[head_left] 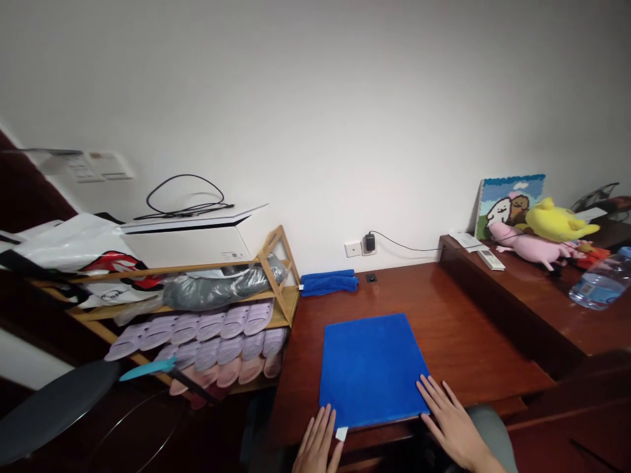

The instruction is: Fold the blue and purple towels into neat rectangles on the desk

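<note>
A blue towel [372, 371] lies spread flat on the reddish-brown wooden table [473, 348], close to its front edge. A small white tag [341, 433] sticks out at its near left corner. Beside that corner rests my left hand [316, 443], fingers stretched out and nothing held. My right hand [451, 420] lies with spread fingers at the towel's near right corner, fingertips on or just at its edge. Against the wall, a second blue towel [329, 282] lies folded into a long bundle at the table's back left.
Left of the table stands a wooden rack [280, 289] with rows of lilac and pink slippers [211, 328] and a white box [197, 243]. A raised ledge [522, 295] on the right bears plush toys [532, 246], a remote [491, 259] and a water bottle [599, 282]. A charger [369, 242] sits in the wall socket.
</note>
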{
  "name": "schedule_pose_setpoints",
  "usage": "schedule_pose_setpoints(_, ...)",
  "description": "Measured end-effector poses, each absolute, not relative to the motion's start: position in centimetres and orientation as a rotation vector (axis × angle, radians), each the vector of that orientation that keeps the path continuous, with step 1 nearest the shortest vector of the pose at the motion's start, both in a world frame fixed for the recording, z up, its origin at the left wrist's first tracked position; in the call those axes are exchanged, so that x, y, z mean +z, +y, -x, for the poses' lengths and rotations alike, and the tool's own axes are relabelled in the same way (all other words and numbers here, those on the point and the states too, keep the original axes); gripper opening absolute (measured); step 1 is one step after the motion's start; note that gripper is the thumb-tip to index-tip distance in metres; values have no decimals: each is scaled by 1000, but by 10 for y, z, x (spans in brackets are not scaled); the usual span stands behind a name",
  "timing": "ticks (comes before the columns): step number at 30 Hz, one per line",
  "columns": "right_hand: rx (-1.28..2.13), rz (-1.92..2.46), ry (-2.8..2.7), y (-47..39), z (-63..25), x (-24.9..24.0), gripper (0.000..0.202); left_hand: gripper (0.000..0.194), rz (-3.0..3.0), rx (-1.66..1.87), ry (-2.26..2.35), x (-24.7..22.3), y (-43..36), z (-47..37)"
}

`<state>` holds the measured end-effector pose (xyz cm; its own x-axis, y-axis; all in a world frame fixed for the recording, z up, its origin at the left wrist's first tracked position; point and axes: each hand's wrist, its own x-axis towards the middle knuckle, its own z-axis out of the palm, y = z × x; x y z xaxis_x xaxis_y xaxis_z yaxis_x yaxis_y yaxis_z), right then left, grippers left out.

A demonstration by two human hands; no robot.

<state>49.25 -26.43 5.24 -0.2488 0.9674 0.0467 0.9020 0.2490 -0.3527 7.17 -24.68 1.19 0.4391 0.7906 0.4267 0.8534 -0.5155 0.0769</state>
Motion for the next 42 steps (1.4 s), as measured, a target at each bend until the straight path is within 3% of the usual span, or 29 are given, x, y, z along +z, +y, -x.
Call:
schedule_pose_setpoints(3, 368, 1759, -2255, -260, -500, 55, 61, 66, 2502, -674, -1401, 25, -239, -86)
schedule_pose_setpoints(8, 321, 1840, -2186, -246, -509, 64, 55, 32, 2510, -761, -1546, 57, -226, -100)
schedule_pose_setpoints(16, 268, 2005, -2036, -153, -424, 104, 58, 45, 2585, -612, -1642, 90, -164, -85)
schedule_pose_setpoints(19, 323, 2062, -2072, -127, -386, 98, 65, 60, 2791, -389, -1442, 83, -147, -71)
schedule_pose_setpoints(23, 335, 2123, -2079, -111, -381, 75, 72, 59, 2675, -374, -1566, 59, -121, -39)
schedule_pose_setpoints(28, 290, 2230, -2033, -80, -438, 60, 70, 56, 2340, -439, -1904, 39, -81, -12)
schedule_pose_setpoints(42, 271, 2479, -1932, 88, -659, 49, 74, 57, 2344, -471, -1933, 24, -72, 9)
